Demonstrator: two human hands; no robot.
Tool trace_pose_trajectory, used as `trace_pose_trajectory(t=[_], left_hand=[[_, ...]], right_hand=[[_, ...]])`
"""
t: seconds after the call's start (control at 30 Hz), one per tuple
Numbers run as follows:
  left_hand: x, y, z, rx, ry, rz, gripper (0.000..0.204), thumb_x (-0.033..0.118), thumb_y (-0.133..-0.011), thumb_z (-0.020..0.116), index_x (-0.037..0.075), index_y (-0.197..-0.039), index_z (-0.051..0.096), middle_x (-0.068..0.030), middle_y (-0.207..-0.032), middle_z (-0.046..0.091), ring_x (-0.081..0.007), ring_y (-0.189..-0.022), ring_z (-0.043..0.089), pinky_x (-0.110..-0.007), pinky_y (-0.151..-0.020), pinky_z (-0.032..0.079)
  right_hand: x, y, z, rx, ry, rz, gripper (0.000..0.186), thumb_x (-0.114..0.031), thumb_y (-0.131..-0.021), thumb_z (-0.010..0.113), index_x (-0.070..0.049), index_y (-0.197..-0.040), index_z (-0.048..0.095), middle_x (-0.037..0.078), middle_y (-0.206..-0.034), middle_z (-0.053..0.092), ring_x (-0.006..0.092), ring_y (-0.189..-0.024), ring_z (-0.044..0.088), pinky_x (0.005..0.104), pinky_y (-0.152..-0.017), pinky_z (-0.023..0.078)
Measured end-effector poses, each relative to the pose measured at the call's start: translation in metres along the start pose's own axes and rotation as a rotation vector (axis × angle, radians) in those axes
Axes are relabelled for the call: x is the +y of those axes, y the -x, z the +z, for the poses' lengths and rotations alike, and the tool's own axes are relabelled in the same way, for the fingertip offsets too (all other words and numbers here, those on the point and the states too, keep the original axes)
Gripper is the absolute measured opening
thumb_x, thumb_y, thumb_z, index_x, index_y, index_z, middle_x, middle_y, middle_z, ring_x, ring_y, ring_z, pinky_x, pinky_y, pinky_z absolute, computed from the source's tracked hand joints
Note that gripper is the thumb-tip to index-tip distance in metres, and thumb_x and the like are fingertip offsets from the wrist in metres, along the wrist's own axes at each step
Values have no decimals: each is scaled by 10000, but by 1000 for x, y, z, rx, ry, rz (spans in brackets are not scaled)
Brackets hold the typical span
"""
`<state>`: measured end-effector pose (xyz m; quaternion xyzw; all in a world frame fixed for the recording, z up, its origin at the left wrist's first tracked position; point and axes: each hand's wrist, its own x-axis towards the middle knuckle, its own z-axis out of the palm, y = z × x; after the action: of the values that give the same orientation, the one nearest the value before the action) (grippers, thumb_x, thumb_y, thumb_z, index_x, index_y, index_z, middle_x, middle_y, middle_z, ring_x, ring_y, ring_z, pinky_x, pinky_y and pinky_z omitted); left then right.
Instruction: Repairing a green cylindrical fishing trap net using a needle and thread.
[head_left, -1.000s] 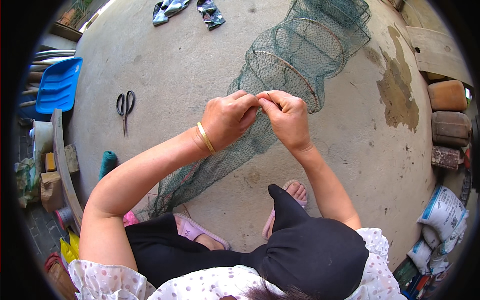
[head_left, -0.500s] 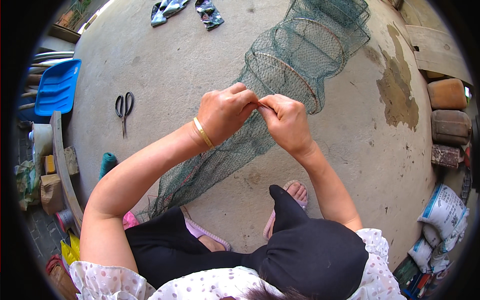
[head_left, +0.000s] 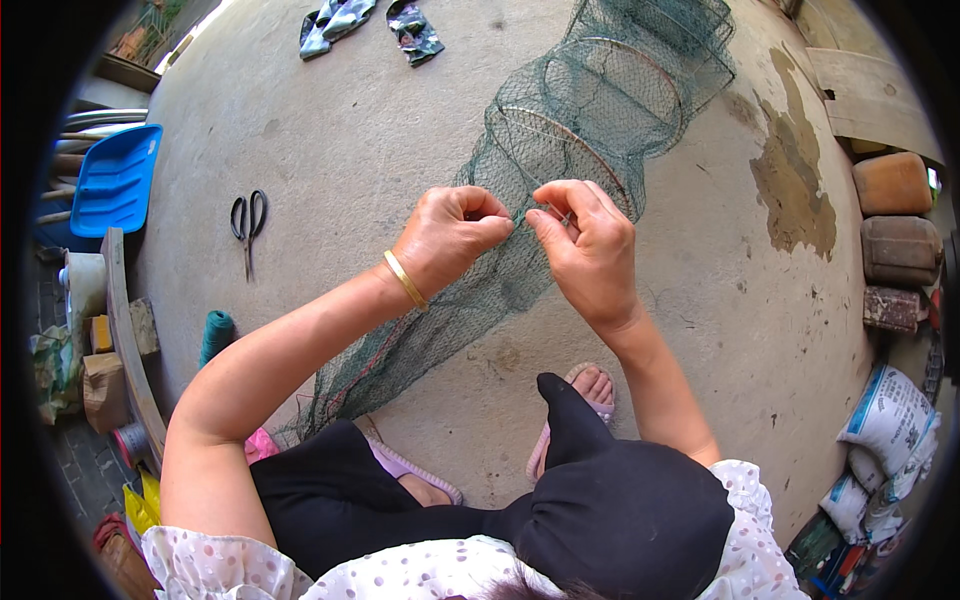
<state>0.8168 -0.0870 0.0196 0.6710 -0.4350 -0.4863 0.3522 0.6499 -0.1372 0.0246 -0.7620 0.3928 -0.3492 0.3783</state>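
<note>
My left hand (head_left: 455,230), with a yellow bracelet on its wrist, is closed in a pinch over a long green mesh net (head_left: 400,355). My right hand (head_left: 587,250) is closed just to its right, thumb against bent fingers, with a small gap between the two hands. A thin thing shows at the right hand's fingertips, too small to make out; what the left fingers pinch is unclear. The net has hoops (head_left: 560,130) in its upper part and stretches from beside my left foot to the top of the view.
Black scissors (head_left: 248,232) and a teal twine spool (head_left: 216,338) lie at left, near a blue scoop (head_left: 117,180), boards and boxes. Patterned cloths (head_left: 414,32) lie at the top. Plastic jugs (head_left: 890,185) and white sacks (head_left: 885,410) line the right side.
My hands, pinched together at the fingertips earlier, have drawn slightly apart, the left leftward and the right rightward. The right hand's fingers are a little more raised.
</note>
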Motion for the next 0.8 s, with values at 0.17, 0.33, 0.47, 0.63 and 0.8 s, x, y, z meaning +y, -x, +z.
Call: trace_pose_trajectory(t=[0.17,0.33,0.47,0.63,0.8], left_hand=[[2,5,3,-81,163,-68,154,155,-844,696,11,-894,680,41,-761,599,-19,-660,489,-194,-546,385],[2,7,7,-116,146,-36,163,136,-859,688,2,-952,686,29,-803,620,-15,-699,505,-187,-577,406],[-1,6,10,-110,142,-16,183,122,-861,683,-16,-980,691,3,-835,652,-35,-732,548,-200,-630,454],[1,10,12,-84,37,35,179,103,-855,674,-28,-975,695,-16,-836,665,-52,-755,571,-214,-667,478],[0,20,18,-109,265,-69,188,137,-858,654,-16,-968,655,-36,-750,636,-45,-592,506,-187,-520,399]], right_hand=[[0,8,-6,-71,-72,55,47,-20,-788,648,15,-819,656,140,-738,638,242,-641,634,334,-579,493],[10,9,-5,-79,-84,56,69,-25,-776,652,29,-816,664,158,-743,655,247,-643,648,339,-576,501],[12,10,-6,-92,-83,55,82,-31,-771,658,34,-821,666,161,-750,660,241,-642,653,335,-574,504],[13,9,-6,-129,-110,102,92,-33,-765,651,40,-818,666,154,-744,664,221,-626,645,324,-561,496],[12,14,-10,-143,-88,127,59,-28,-758,638,27,-776,642,132,-700,640,210,-589,623,317,-539,485]])
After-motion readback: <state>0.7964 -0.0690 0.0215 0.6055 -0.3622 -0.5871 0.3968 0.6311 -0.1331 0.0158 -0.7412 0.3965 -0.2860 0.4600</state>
